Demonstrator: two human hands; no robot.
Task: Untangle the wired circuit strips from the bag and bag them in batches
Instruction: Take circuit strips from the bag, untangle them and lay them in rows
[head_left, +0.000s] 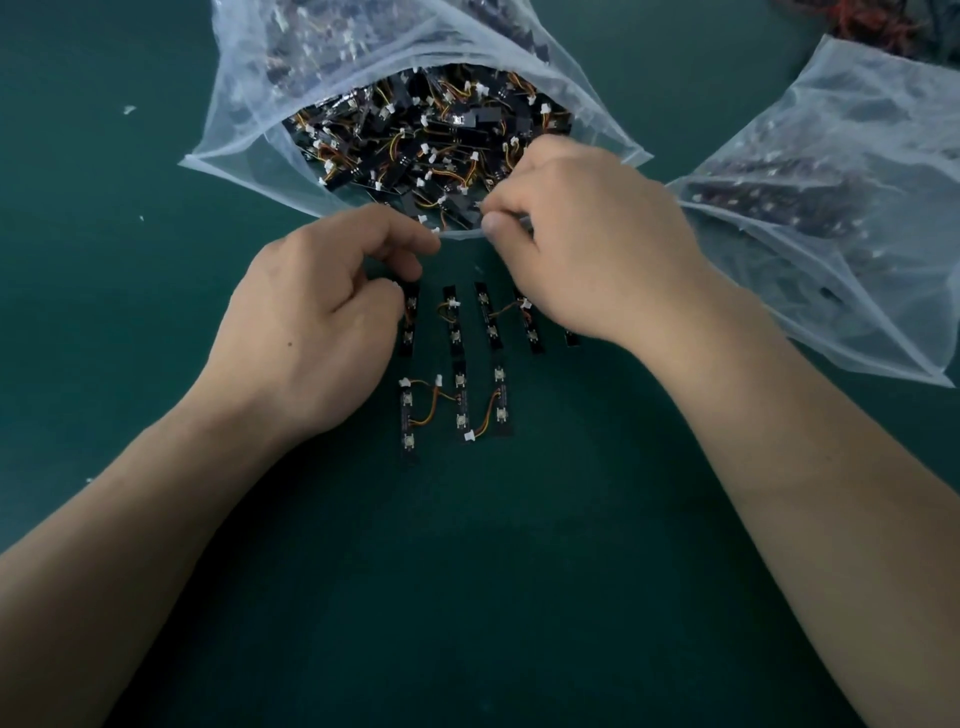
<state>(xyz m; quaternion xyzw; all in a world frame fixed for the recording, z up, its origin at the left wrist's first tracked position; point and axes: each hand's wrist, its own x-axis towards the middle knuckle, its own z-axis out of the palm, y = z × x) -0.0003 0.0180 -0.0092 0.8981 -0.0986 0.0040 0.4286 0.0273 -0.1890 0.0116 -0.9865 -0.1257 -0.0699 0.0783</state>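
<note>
Hands sit close together but apart at the near lip of the open bag (249, 119), both with fingers curled. The left hand (322, 322) has its forefinger at the lip and its thumb down by the far end of the leftmost laid-out strip; whether it grips anything cannot be told. The right hand (587, 244) has its thumb and fingertips drawn together at the bag's mouth, among the tangled strips (415, 140). Whether they pinch a strip, a wire or the plastic cannot be told.

Below and between the hands, loose strips (454, 332) lie on the table (467, 571) in two rows. The row nearer the hands shows five, the last mostly hidden under the right wrist. The row nearer the person shows three. Short orange and yellow wires with white plugs curl off them. Faint print on the strips is too small to read.

Right of the right hand lies a second bag (857, 208), filled, its near edge just beside the right forearm. Beyond it, at the frame's top edge, is a heap of red wires (872, 21). Left of the left hand lie a few white scraps (128, 109) on the green table. Bare table spreads between the forearms toward the person.
</note>
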